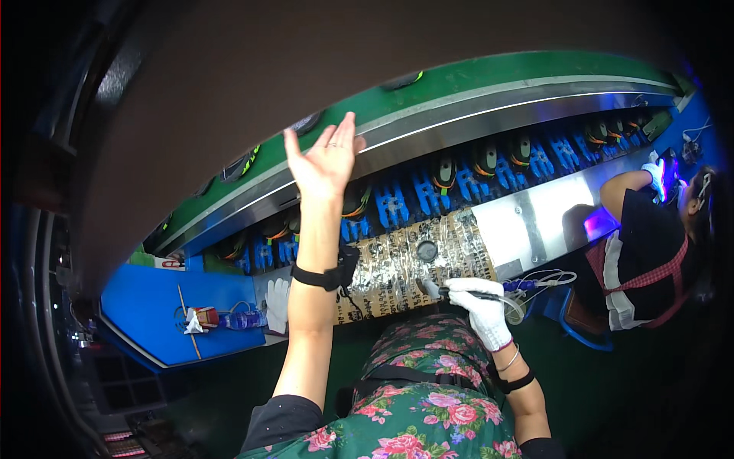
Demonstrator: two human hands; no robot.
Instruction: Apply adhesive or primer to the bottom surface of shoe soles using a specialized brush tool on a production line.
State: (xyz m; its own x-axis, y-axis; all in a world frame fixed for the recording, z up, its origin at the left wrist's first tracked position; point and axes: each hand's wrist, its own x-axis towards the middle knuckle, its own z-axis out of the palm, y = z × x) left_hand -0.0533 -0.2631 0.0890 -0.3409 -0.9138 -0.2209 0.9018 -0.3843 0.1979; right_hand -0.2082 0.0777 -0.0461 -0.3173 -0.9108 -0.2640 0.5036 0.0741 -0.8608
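Observation:
My bare left hand (329, 161) is stretched out over the green conveyor belt (451, 89), fingers spread and palm showing, with nothing in it. Close to its fingertips, a dark shoe part (306, 124) lies on the belt, partly hidden by the dark overhang. My right hand (488, 317) wears a white glove and is closed around a brush (431, 288) with a dark handle. The brush's head points left, over the near edge of a taped cardboard sheet (382, 268). A round dark disc (427, 251) lies on that sheet.
Beyond the cardboard runs a row of blue holders (391, 205), several bearing dark shoe parts. A white glove (277, 304) and a bottle (243, 320) lie on the blue surface at left. Clear tubing (524, 306) loops beside my right hand. A co-worker (650, 260) sits at right.

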